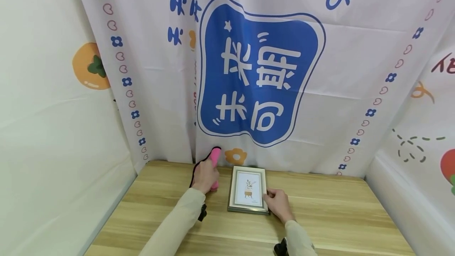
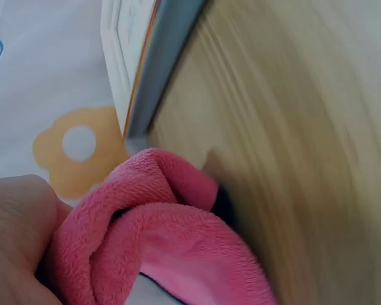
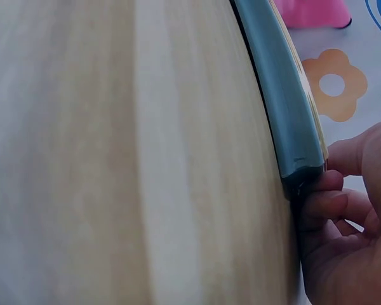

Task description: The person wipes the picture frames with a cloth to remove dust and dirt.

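A pink cloth [image 1: 215, 156] with a black edge is bunched in my left hand [image 1: 206, 176], just left of the picture frame. In the left wrist view the cloth [image 2: 171, 222] hangs in thick folds from the fingers. The picture frame [image 1: 232, 192], pale with a potted-plant print, lies face up on the table. At its right edge my right hand [image 1: 279, 204] pinches the border between thumb and fingers. Close up in the right wrist view, the thumb is on the front rim and fingertips are curled under the grey-green side of the picture frame [image 3: 282, 101].
The wood-grain table [image 1: 330, 212] runs up to a white curtain [image 1: 341, 129] with a blue printed badge behind. White side walls [image 1: 53, 149] bound the table on the left and right.
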{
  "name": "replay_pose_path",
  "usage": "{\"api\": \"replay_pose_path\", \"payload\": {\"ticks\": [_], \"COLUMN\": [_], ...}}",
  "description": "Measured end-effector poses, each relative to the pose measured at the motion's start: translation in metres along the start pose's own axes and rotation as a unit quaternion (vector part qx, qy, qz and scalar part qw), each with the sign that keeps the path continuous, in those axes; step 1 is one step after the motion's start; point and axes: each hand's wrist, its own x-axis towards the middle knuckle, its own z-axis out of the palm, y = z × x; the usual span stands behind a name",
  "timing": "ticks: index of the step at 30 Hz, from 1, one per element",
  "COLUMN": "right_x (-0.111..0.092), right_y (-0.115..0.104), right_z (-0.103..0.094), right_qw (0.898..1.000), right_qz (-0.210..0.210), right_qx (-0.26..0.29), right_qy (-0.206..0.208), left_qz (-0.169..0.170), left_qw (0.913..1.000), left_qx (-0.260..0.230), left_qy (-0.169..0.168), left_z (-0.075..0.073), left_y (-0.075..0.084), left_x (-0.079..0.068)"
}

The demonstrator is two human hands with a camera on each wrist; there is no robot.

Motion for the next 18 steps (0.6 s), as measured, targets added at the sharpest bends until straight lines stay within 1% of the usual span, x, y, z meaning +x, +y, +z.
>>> {"api": "replay_pose_path", "payload": {"ticks": [2,6,8,9,11,13,15,18], "right_x": [0.0,0.0,0.0,0.0,0.0,0.0,0.0,-0.001], "right_y": [0.001,0.002,0.002,0.002,0.003,0.003,0.003,0.001], "right_z": [0.0,0.001,0.002,0.003,0.003,0.003,0.003,0.0], "right_qw": [1.0,1.0,1.0,1.0,1.0,1.0,1.0,1.0], "right_qz": [0.003,0.005,0.002,0.0,0.002,-0.001,-0.003,-0.003], "right_qx": [0.001,0.003,0.003,0.003,0.001,0.0,-0.001,0.001], "right_qy": [0.001,-0.001,0.001,0.002,0.001,0.002,0.0,0.0], "left_qz": [0.005,-0.003,-0.009,-0.015,-0.015,-0.019,-0.019,-0.017], "left_qw": [0.9999,0.9987,0.997,0.9947,0.9911,0.9858,0.9815,0.9784], "left_qx": [-0.015,-0.05,-0.075,-0.099,-0.129,-0.159,-0.181,-0.196], "left_qy": [-0.001,-0.006,-0.014,-0.023,-0.032,-0.051,-0.059,-0.064], "left_z": [0.009,0.024,0.032,0.035,0.043,0.05,0.055,0.06], "left_y": [0.004,0.008,0.009,0.009,0.01,0.011,0.013,0.015], "left_x": [0.0,-0.001,-0.002,-0.003,-0.003,-0.004,-0.005,-0.005]}}
